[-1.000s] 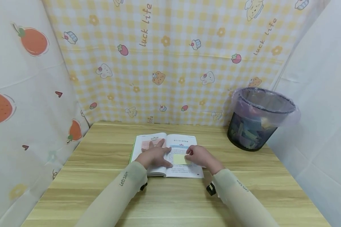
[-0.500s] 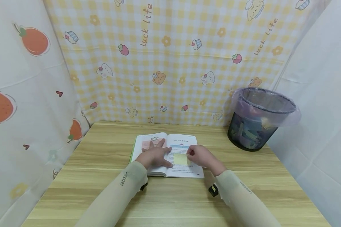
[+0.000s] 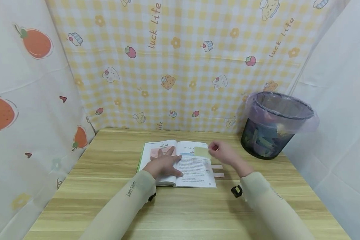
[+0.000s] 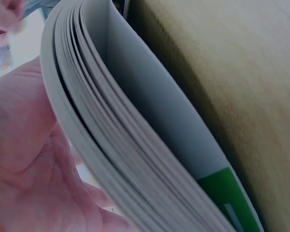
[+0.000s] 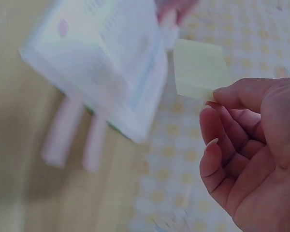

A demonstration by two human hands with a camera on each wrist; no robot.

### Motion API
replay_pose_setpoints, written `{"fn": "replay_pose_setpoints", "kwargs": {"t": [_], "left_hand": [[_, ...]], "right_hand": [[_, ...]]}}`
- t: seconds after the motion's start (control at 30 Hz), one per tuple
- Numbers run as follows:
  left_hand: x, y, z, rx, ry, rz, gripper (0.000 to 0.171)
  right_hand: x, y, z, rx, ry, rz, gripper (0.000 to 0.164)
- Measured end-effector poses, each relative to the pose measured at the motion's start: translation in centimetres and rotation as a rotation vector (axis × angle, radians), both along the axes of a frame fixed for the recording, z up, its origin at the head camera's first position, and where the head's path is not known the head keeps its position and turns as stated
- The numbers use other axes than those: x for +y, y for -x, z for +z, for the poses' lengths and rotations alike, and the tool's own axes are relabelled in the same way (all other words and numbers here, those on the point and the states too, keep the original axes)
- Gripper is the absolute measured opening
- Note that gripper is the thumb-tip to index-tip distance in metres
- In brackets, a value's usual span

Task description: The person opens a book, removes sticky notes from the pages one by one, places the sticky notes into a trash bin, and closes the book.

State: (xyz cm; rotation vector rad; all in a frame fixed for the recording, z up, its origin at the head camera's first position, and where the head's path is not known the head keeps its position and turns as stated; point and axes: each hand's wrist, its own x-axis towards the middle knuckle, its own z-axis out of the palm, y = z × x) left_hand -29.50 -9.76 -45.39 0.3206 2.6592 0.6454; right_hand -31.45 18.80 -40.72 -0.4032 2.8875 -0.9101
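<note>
An open book [image 3: 195, 178] lies on the wooden table, its printed right page showing. My left hand [image 3: 164, 165] rests spread over the left page and the spine, partly covering a pink panel; in the left wrist view the palm [image 4: 29, 145] sits along the thick stack of pages [image 4: 101, 125]. Between thumb and forefinger my right hand [image 3: 226, 156] pinches a pale yellow sticky note [image 3: 201, 152] by its corner, above the upper right of the page. The right wrist view shows the sticky note [image 5: 198, 67] lifted apart from the book.
Two pale pink strips [image 3: 218, 175] stick out from the book's right edge onto the table [image 3: 108, 206]. At the back right stands a dark bin [image 3: 262, 140] with a translucent purple liner. A yellow checked curtain [image 3: 183, 96] hangs behind the table.
The sticky note has come off the middle of the right page and moved up and right with my right hand. The pink strips are now uncovered. My left hand has stayed put.
</note>
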Motion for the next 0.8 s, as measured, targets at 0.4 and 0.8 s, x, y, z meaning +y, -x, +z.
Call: {"fn": "replay_pose_setpoints", "kwargs": {"t": [0.4,0.8], "left_hand": [[-0.2,-0.2,0.0,-0.012,-0.026,0.003,0.086],[-0.4,0.0,-0.5,-0.005,-0.029,0.0,0.086]], "right_hand": [[7.7,2.0,9.3,0.205,-0.097,-0.15,0.027],[15.1,2.8,15.9,0.378,-0.105,-0.458,0.048]]}}
